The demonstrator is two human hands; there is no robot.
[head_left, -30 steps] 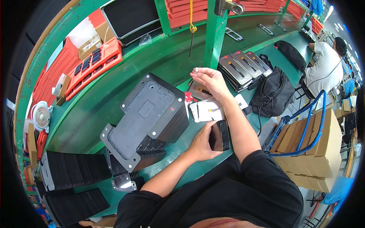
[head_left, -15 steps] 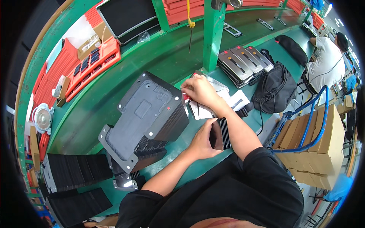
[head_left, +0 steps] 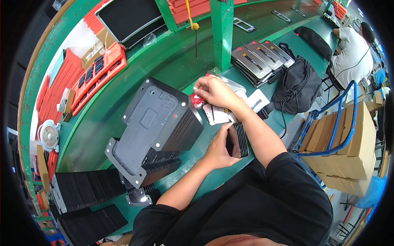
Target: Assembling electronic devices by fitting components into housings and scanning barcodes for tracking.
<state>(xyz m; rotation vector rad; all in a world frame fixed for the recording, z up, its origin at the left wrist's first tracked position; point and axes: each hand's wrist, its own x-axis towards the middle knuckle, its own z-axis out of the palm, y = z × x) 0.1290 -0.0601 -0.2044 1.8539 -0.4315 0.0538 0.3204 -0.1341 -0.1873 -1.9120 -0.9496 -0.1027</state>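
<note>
My left hand (head_left: 218, 148) is wrapped round a small stack of thin black plates (head_left: 241, 141), held on edge above the front of the bench. Beyond it, my right hand (head_left: 217, 91) has its fingers bent together over a small clear bag of red pieces (head_left: 197, 101). What the fingertips pinch is too small to tell. Left of that bag stands a tall stack of dark grey, plate-like housings (head_left: 154, 117) with white dots and one red dot at the corners. White and silver flat parts (head_left: 215, 116) lie beneath my right wrist.
Black panels stand in rows (head_left: 88, 186) at the lower left. Silver plates are piled (head_left: 252, 61) behind a black bag (head_left: 298, 88). A green post (head_left: 221, 37) rises from the bench. Right are a blue-framed cart (head_left: 342, 119) with cardboard boxes and a seated person (head_left: 351, 57).
My right hand has shifted slightly, and more of the red pieces shows beside its fingertips. My left hand keeps its hold on the black plates. The whole view has shifted a little.
</note>
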